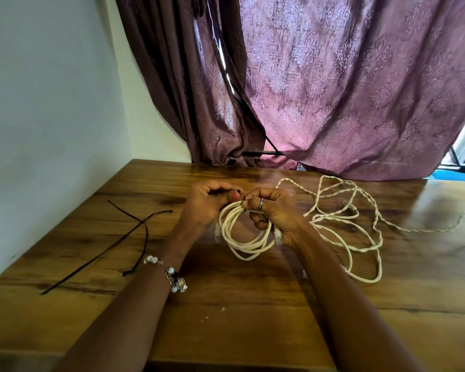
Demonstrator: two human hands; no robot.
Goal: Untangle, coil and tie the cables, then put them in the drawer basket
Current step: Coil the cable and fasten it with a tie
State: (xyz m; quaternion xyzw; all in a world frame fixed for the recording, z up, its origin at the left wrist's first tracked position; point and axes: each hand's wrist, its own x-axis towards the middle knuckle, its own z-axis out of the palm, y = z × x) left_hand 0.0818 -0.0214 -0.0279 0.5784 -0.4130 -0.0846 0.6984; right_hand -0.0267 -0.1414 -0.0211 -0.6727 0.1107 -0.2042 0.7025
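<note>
Nearest us, our forearms are reaching over the wooden table [226,318]. Our left hand [204,202] and right hand [274,210] are both pinching the top of the coiled white cable [242,237], where a thin black tie [243,197] is circling it. Black ties [113,245] are lying left; a tangled cable [346,224] is sprawling right. Purple curtains [333,89] are hanging beyond.
</note>
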